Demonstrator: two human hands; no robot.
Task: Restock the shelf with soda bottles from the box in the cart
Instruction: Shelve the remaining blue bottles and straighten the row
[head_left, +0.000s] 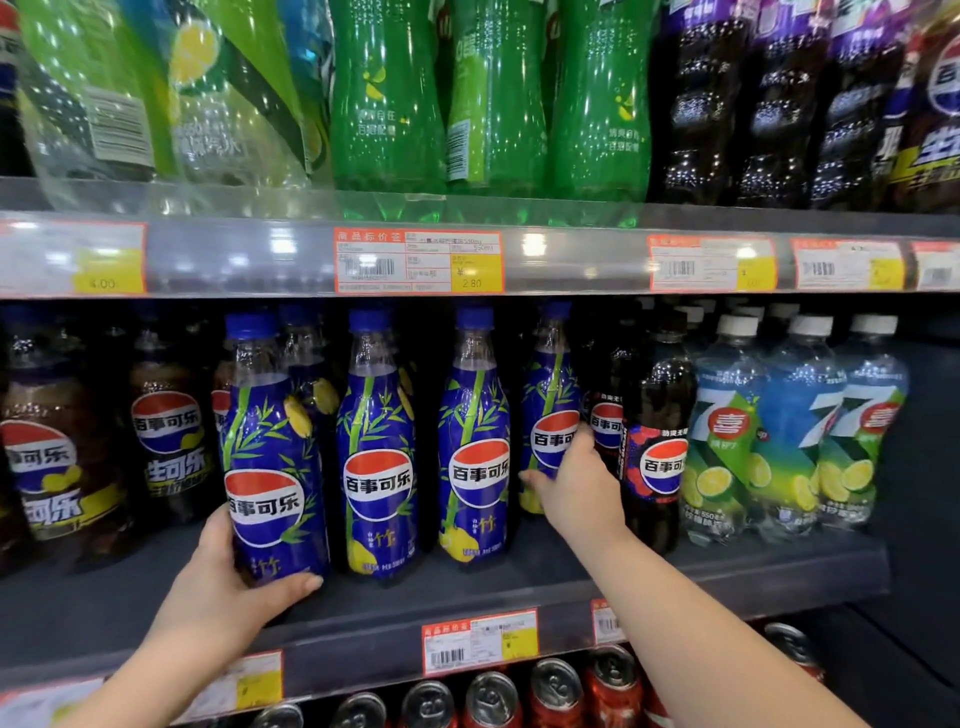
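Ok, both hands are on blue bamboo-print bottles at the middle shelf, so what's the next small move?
Probably slide the blue bamboo-print plastic bottle in the left hand back and upright, level with its neighbours: it leans at the grey shelf's front edge. The right hand already has its bottle deep in the row.

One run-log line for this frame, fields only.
stage: shelving | left hand: gripping blue bottle, middle shelf front | right hand: on blue bottle further back | cart, box: out of view
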